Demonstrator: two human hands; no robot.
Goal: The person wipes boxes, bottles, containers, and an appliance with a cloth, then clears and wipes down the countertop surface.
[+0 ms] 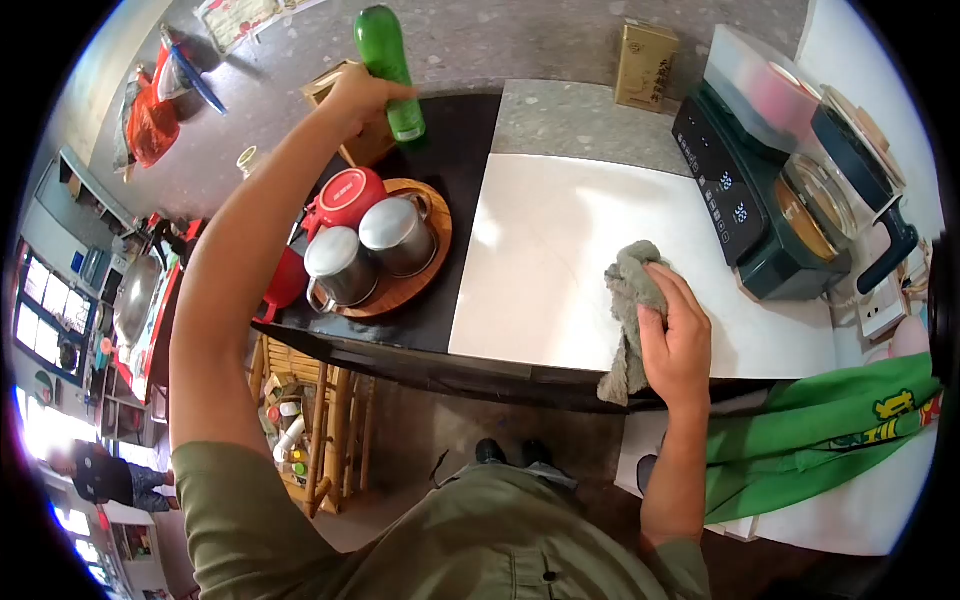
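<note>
My left hand [368, 98] reaches to the back left of the counter, its fingers closed against a green bottle [388, 60] that stands slightly tilted beside a brown box [372, 145]. On the right, my right hand [677, 340] holds a crumpled grey-green cloth [632, 290] over the front part of a white board [540, 260]. Between my left forearm and the board, a round wooden tray [432, 240] carries two metal mugs [340, 262] and an upturned red cup [350, 195].
A dark green appliance [735, 190] with a glass pot stands at the right, near a gold box [645, 65]. Green fabric [780, 450] lies at the lower right. Below left is a bamboo rack [325, 430]. A person [105, 475] is far left.
</note>
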